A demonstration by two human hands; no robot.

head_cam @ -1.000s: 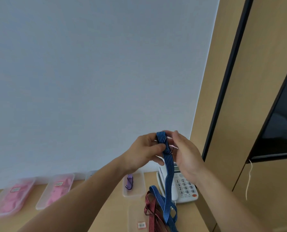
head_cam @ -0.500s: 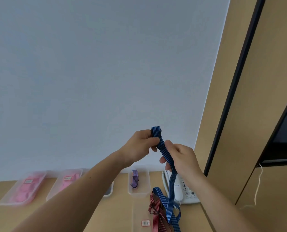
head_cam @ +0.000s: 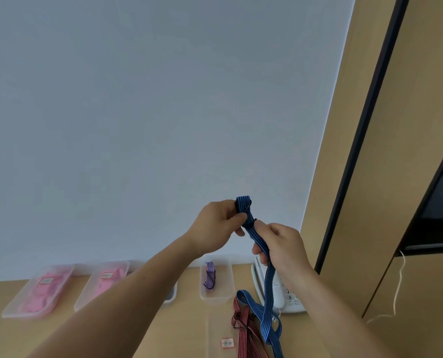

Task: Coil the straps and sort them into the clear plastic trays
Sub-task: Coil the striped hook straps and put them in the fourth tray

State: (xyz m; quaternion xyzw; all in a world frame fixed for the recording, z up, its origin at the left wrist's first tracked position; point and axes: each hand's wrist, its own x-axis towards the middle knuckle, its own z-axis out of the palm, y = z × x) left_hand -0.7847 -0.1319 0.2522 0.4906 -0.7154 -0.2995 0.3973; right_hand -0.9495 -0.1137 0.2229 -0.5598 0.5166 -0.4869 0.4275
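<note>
Between the two raised hands runs a blue striped strap (head_cam: 269, 277). The left hand (head_cam: 220, 223) pinches its folded top end, thumb and curled fingers closed on the band, with a short loop standing up above the knuckles. Just below and to the right of it, the right hand (head_cam: 279, 249) has its fingers curled round the same strap, its forefinger tip close to the left hand's fingers. From under the right hand the strap hangs down to the worktop (head_cam: 112, 332), where its slack lies in loose loops.

Beneath the right hand, those loops cross a red striped strap (head_cam: 246, 332), which lies partly over a clear tray (head_cam: 217, 324) bearing a small label (head_cam: 227, 342). Directly below the left hand sits another clear tray (head_cam: 223, 285) holding a coiled purple strap (head_cam: 210, 277). Far to the left of both hands, past the left forearm, are two more clear trays (head_cam: 21, 315) (head_cam: 82, 303), each labelled and filled with pink straps. A further tray (head_cam: 172, 297) shows only at its corner behind the left forearm; its contents cannot be made out. Under the right wrist stands a white telephone (head_cam: 287, 301), partly hidden by the hanging strap.
</note>
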